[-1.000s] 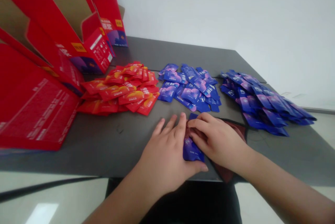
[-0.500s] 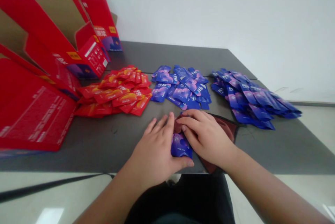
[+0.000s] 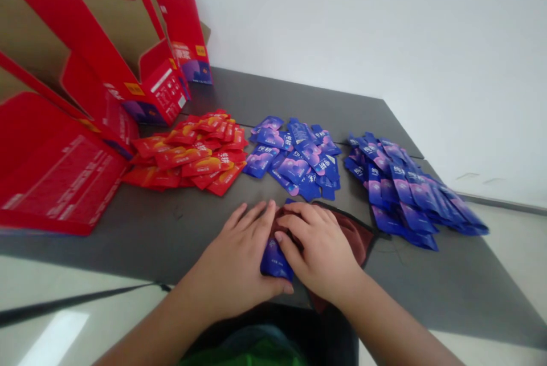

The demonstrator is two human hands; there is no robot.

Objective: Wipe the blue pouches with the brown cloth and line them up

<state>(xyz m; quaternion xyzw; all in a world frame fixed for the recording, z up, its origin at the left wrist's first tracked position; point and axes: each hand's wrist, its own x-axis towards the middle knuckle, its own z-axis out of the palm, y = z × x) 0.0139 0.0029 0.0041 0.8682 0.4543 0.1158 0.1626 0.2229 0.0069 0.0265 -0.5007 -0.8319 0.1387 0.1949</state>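
A blue and purple pouch [image 3: 276, 263] lies on the table near its front edge, partly covered by both hands. My left hand [image 3: 235, 257] rests flat along the pouch's left side, fingers stretched out, with the thumb along its near end. Over the pouch's right and far parts, my right hand [image 3: 320, 252] has its fingers bent and pressed onto a brown cloth [image 3: 359, 235] with a dark border. Some of that cloth is bunched between the fingers and the pouch; the rest spreads out to the right under the hand.
Beyond my hands lie a pile of red pouches [image 3: 188, 155] on the left and loose blue pouches [image 3: 294, 155] in the middle. Overlapping blue pouches [image 3: 405, 189] form a stack on the right. Open red cartons [image 3: 64, 172] stand on the grey table [image 3: 282, 86] at left, before a white wall.
My view has tilted and shifted a little. My right hand, with the cloth, has spread flatter across the pouch; the left hand keeps its place beside it.
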